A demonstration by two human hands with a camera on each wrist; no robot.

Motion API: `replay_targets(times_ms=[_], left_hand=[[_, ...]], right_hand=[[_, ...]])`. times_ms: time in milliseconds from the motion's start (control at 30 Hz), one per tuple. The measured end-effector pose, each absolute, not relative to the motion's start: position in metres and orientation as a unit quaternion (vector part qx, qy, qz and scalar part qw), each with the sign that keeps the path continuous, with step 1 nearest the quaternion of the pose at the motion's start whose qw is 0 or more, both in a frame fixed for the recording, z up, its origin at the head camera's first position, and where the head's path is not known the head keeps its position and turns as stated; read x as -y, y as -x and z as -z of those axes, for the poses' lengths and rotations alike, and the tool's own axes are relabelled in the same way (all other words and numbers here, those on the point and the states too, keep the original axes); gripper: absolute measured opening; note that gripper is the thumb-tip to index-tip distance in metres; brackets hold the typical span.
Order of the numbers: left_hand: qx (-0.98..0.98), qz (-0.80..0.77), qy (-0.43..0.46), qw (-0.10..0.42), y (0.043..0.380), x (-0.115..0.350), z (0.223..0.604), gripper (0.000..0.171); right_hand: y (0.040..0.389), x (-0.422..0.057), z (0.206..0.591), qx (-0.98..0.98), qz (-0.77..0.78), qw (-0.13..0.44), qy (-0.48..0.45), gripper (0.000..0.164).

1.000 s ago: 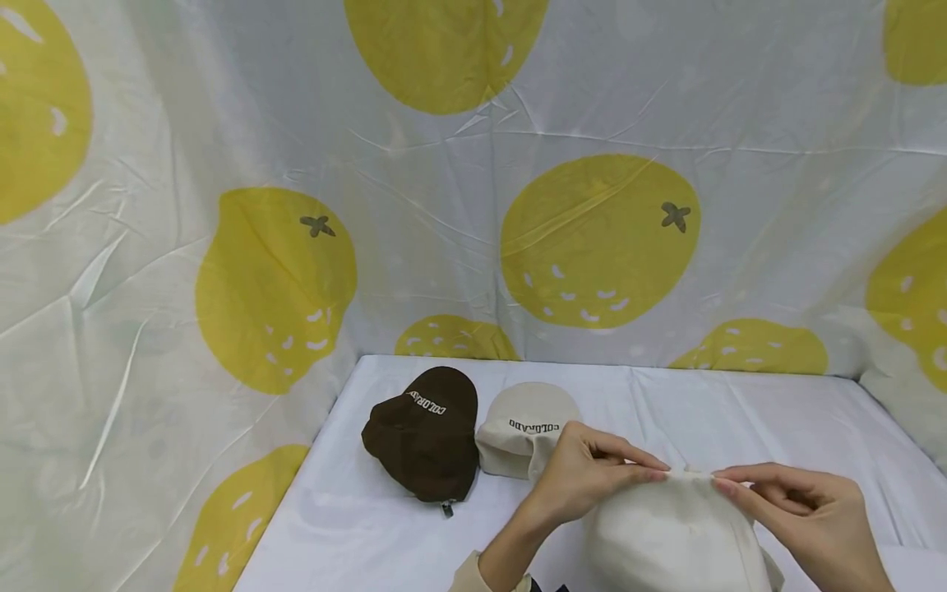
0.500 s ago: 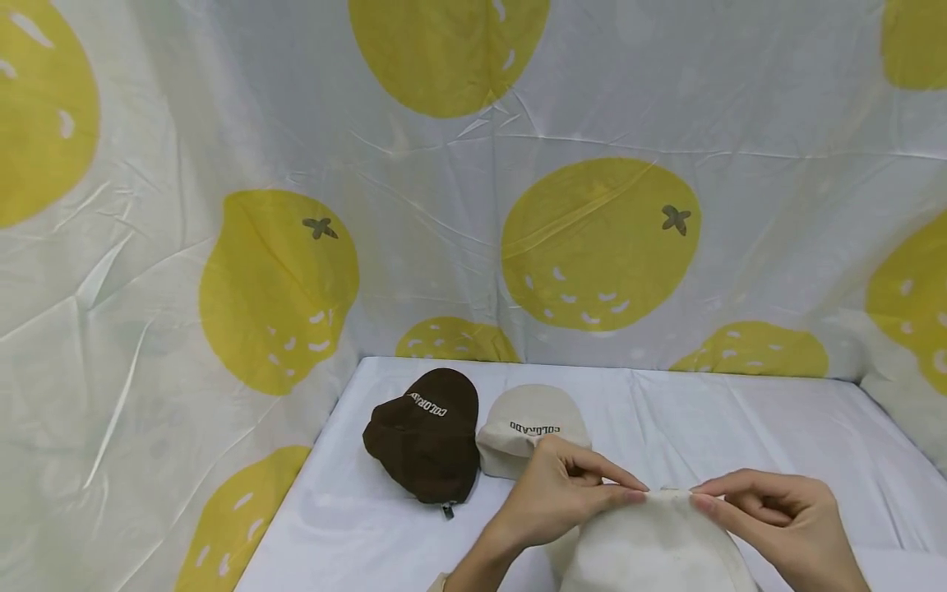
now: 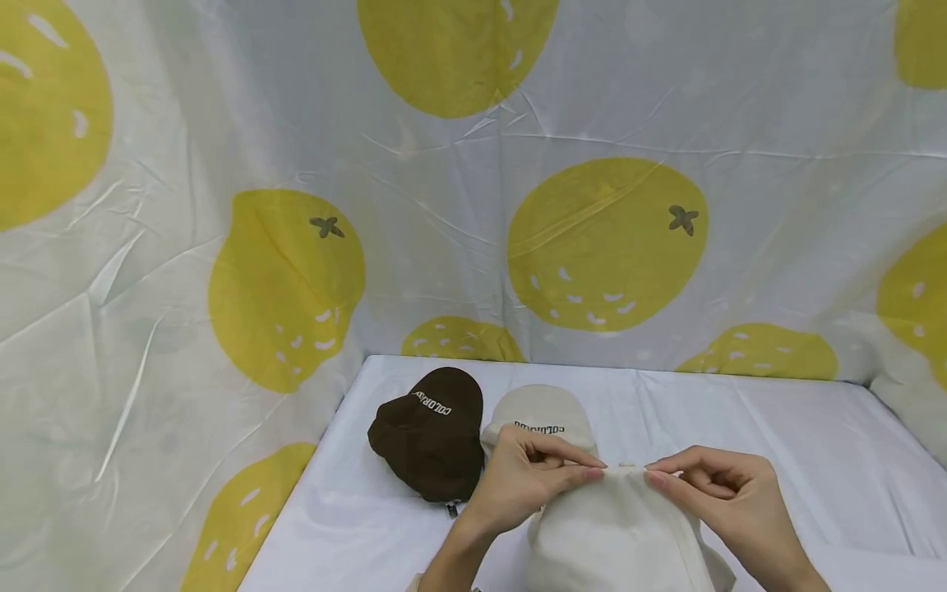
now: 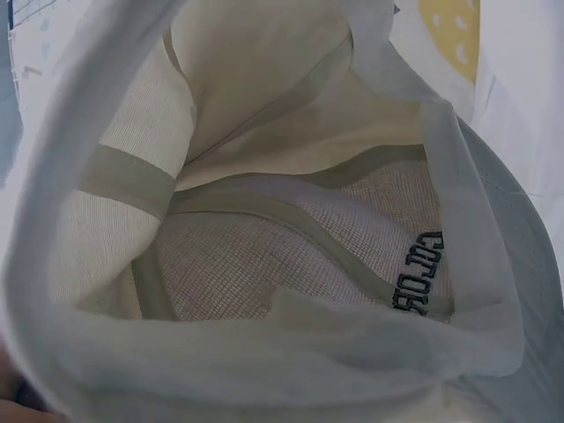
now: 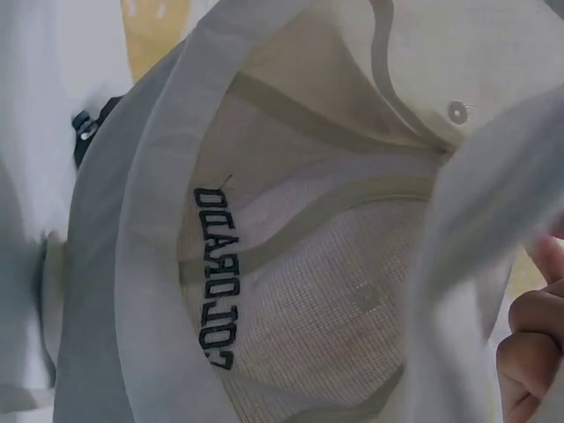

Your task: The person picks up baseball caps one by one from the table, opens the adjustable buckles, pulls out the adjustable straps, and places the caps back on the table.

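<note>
My two hands hold up an off-white cap (image 3: 614, 534) in the lower part of the head view. The left hand (image 3: 521, 477) pinches its top edge between thumb and forefinger. A short way to the right, the right hand (image 3: 728, 501) pinches the same edge. Both wrist views look into the hollow of the cap, where a mesh lining (image 4: 238, 264) and fabric bands show. Black lettering (image 5: 218, 282) stands out inside, reversed in the right wrist view. Curled fingers (image 5: 533, 330) of the right hand appear at that view's right edge. The cap's lowest part leaves the head view.
A dark brown cap (image 3: 432, 444) with white COLORADO lettering lies at the left of the white-covered table (image 3: 799, 427). Beside it sits a beige cap (image 3: 543, 403), partly hidden behind my left hand. A lemon-patterned curtain (image 3: 444, 230) hangs around the back and sides.
Both hands have moved left with the off-white cap, dipping slightly and then rising. The left hand now covers more of the beige cap. The brown and beige caps have stayed put.
</note>
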State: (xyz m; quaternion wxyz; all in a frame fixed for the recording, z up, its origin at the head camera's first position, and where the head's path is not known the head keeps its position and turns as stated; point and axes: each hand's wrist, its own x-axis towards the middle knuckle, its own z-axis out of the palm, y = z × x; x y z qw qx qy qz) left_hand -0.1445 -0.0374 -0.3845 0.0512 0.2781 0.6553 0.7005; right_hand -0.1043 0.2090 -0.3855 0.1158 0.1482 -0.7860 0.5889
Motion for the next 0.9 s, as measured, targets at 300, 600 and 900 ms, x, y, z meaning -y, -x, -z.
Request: replay_targets(times_ms=[300,600,900], left_hand=[[-0.66,-0.714,-0.23,0.043,0.154,0.048,0.385,0.015],[-0.66,-0.724,-0.2,0.014,0.164,0.057,0.389,0.017],[-0.63,-0.761,-0.155,-0.008,0.173,0.063,0.393,0.023]], right_hand=[[0.117,-0.196,0.381,0.799,-0.576,0.11,-0.135,0.007],[0.123,-0.191,0.386,0.787,-0.573,0.148,-0.173,0.017],[0.121,-0.196,0.383,0.785,-0.565,0.151,-0.204,0.021]])
